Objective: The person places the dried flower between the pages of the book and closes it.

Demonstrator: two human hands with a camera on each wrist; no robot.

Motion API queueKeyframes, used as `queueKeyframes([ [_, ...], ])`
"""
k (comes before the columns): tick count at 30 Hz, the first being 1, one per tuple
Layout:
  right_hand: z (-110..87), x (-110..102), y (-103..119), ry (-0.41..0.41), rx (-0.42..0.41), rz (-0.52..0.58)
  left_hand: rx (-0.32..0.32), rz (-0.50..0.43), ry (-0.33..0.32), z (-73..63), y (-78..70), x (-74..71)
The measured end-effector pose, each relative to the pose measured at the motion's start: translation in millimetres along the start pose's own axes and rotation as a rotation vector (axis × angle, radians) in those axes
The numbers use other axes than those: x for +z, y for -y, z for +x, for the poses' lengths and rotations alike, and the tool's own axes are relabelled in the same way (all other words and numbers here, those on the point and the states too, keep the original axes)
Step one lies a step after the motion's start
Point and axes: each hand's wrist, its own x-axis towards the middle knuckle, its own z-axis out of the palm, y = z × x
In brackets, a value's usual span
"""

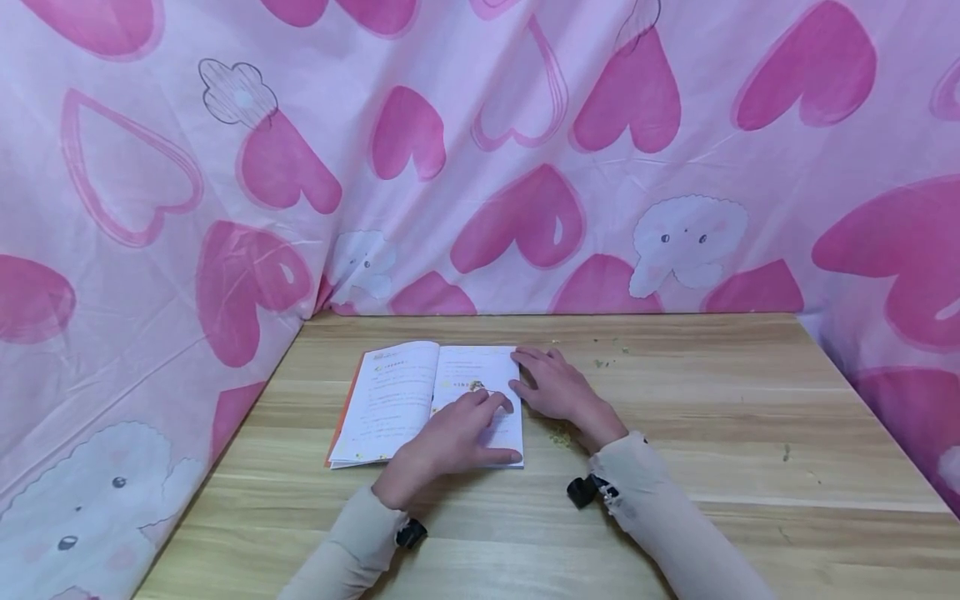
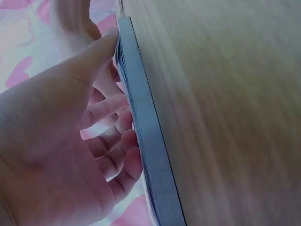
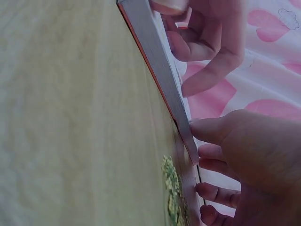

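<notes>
An open book (image 1: 390, 400) with an orange cover edge lies on the wooden table, its printed pages facing up. My left hand (image 1: 453, 437) rests over the lower part of the right page, fingers loosely bent and thumb reaching the right edge. In the left wrist view, the fingertips touch the page above the thick page block (image 2: 146, 122). At the upper right corner, my right hand (image 1: 558, 387) touches the book with thumb and fingertips. The right wrist view shows the thumb on the page and the other fingers (image 3: 216, 193) by the corner; whether a sheet is pinched is unclear.
A small heap of yellow-green crumbly bits (image 1: 560, 435) lies by the right forearm. Other small scraps (image 1: 602, 363) are scattered behind and to the right on the table (image 1: 712, 400). A pink heart-patterned cloth (image 1: 517, 217) hangs along the back and sides.
</notes>
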Motion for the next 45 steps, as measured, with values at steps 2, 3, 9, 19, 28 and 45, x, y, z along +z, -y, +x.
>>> queueKeyframes([
  [2,0.8,0.2,0.0,0.002,0.001,-0.002,-0.007,0.005,0.005,-0.6,-0.8,1.4],
  [3,0.9,0.4,-0.1,0.0,-0.002,-0.005,-0.006,0.01,0.005,-0.6,-0.9,1.7],
  [9,0.6,0.6,-1.6,0.002,-0.005,-0.003,0.035,0.031,0.032,-0.3,-1.0,-0.1],
  [19,1.2,0.2,-3.0,0.001,-0.002,0.0,0.049,-0.025,0.028,1.0,-0.4,0.0],
  [28,3.9,0.7,-3.6,-0.074,0.003,0.021,-0.005,-0.218,-0.05,4.8,3.0,-7.9],
  [45,6.2,1.0,-4.2,-0.119,-0.038,0.07,0.021,-0.338,-0.108,-5.3,29.1,-54.3],
])
